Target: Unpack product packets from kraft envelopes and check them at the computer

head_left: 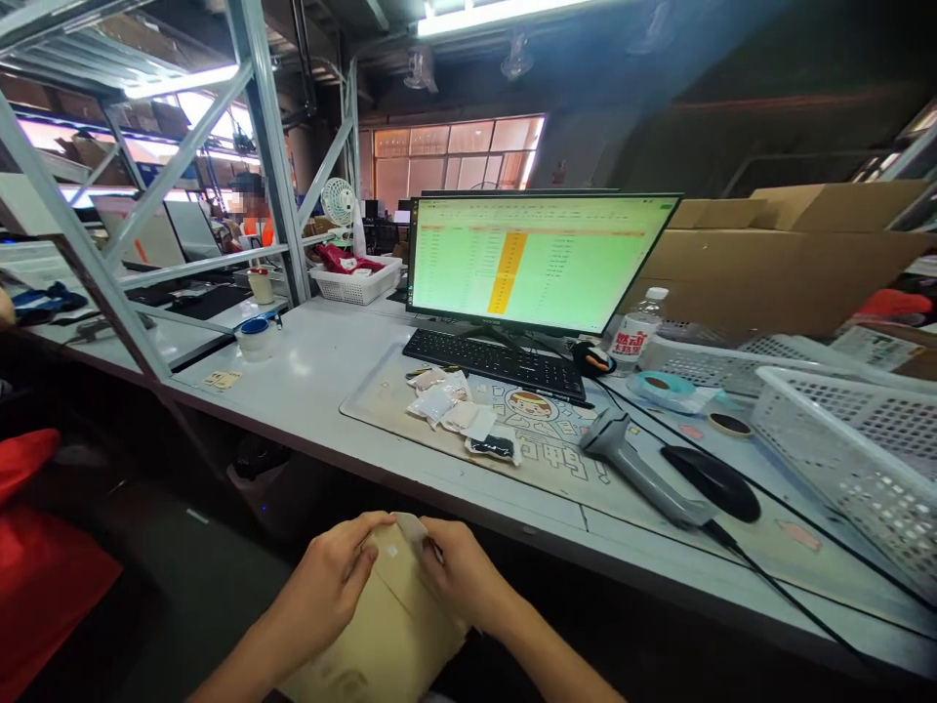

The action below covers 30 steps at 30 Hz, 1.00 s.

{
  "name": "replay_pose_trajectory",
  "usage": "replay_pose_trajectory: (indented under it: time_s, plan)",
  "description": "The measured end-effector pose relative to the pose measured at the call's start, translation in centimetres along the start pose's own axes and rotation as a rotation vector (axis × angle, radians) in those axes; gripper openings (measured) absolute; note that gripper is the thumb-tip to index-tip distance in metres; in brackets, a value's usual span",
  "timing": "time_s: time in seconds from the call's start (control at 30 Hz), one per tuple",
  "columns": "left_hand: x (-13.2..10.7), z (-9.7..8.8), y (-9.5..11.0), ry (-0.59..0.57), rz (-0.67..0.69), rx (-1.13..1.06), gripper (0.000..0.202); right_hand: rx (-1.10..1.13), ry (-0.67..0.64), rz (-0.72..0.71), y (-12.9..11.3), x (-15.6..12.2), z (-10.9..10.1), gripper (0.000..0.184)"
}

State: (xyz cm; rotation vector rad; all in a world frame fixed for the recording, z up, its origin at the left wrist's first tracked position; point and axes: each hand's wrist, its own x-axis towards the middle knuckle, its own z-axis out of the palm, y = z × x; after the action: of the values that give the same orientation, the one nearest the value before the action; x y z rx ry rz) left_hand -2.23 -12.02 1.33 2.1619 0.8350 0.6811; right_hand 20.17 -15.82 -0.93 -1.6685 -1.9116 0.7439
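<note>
Below the desk's front edge, my left hand (322, 586) and my right hand (463, 571) hold a kraft paper envelope (373, 640) upright by its top. A small white strip (410, 528) stands up at the envelope's top edge, with my right fingers pinching at it. Beyond the edge, out of reach of both hands, several small plastic packets (458, 415) lie on a printed desk mat (542, 459). A grey handheld barcode scanner (636, 469) lies to their right.
A black keyboard (498, 361) and lit monitor (542, 264) stand on the long white desk (293, 391). A black mouse (710, 483), a white plastic basket (849, 459) and a water bottle (636, 327) are at right. Steel shelving and a co-worker in an orange vest (253, 220) are at back left.
</note>
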Motion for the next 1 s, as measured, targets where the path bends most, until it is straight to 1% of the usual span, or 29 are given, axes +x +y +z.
replay_pose_trajectory:
  time_s: [0.07,0.17,0.23,0.27,0.3,0.33,0.4,0.43,0.47,0.5,0.57,0.6,0.63,0.7,0.8,0.87,0.93,1.0]
  plan:
    - [0.0,-0.3,-0.1,-0.017,-0.009,-0.014,0.036,0.061,-0.029,-0.053,0.8,-0.1,-0.7,0.020]
    - [-0.1,-1.0,-0.7,0.001,-0.003,-0.018,0.035,0.134,-0.016,-0.074,1.9,-1.1,-0.7,0.019]
    - [-0.1,-1.4,-1.2,0.008,0.034,0.008,0.033,0.253,-0.040,-0.037,2.5,-1.9,-0.6,0.030]
    - [-0.1,-1.6,-1.5,0.010,0.065,0.037,0.033,0.340,-0.084,-0.015,2.7,-2.3,-0.8,0.038]
    - [-0.2,-1.6,-1.6,0.026,0.107,0.084,0.034,0.431,-0.149,0.005,2.8,-2.5,-1.1,0.044]
    - [-0.1,-1.6,-1.6,0.069,0.157,0.153,0.037,0.515,-0.223,0.019,2.8,-2.6,-1.6,0.049]
    - [0.0,-1.2,-1.2,0.224,0.301,0.326,0.045,0.637,-0.318,0.041,2.4,-2.4,-2.9,0.055]
    - [0.1,-0.8,-0.8,0.304,0.397,0.409,0.049,0.667,-0.329,0.051,2.0,-2.1,-3.7,0.057]
    - [0.2,-0.4,-0.2,0.356,0.504,0.474,0.052,0.686,-0.325,0.060,1.6,-1.7,-4.4,0.057]
    - [0.4,0.1,0.5,0.367,0.615,0.508,0.051,0.699,-0.317,0.064,1.1,-1.3,-5.1,0.056]
    - [1.0,0.8,2.0,0.282,0.780,0.503,0.041,0.697,-0.311,0.055,-0.1,-0.5,-6.3,0.053]
    - [1.4,1.0,2.7,0.226,0.819,0.489,0.034,0.689,-0.307,0.054,-0.7,-0.2,-6.8,0.051]
    - [1.9,1.0,3.4,0.185,0.836,0.475,0.028,0.686,-0.290,0.062,-1.3,0.1,-7.3,0.049]
    - [2.9,0.8,4.2,0.168,0.843,0.454,0.025,0.715,-0.229,0.101,-2.4,0.4,-8.1,0.046]
    - [4.6,0.1,4.4,0.188,0.865,0.453,0.026,0.818,-0.130,0.139,-3.7,0.6,-8.9,0.044]
    - [5.5,-0.3,4.1,0.186,0.894,0.461,0.029,0.863,-0.109,0.120,-4.1,0.6,-9.1,0.042]
    - [6.2,-0.6,3.7,0.116,0.907,0.456,0.033,0.878,-0.103,0.109,-4.3,0.6,-9.0,0.038]
    - [6.6,-0.8,3.4,-0.012,0.890,0.441,0.038,0.885,-0.095,0.119,-4.2,0.5,-8.7,0.035]
